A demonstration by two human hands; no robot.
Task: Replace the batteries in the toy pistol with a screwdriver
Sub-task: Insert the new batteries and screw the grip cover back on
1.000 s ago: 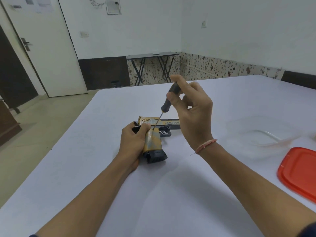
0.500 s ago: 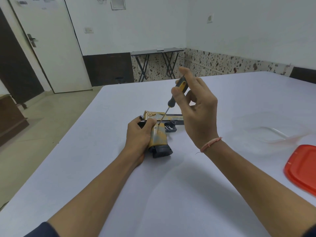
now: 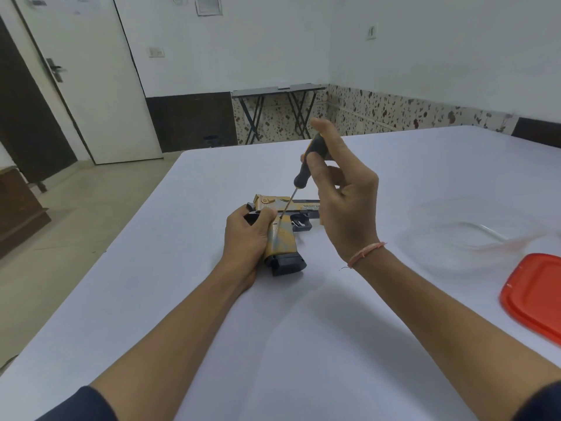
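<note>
Gripping the toy pistol (image 3: pixel 280 238) flat on the surface (image 3: pixel 303 344), the left hand (image 3: pixel 247 238) steadied it; the right hand (image 3: pixel 346 196) pinched the screwdriver (image 3: pixel 305 171), tip on the grip.

The screwdriver (image 3: pixel 304 174) is rotated within the right grip (image 3: pixel 349 208) compared with a second ago. A yellow stripe (image 3: pixel 311 143) now shows on its handle, which is more exposed.
</note>
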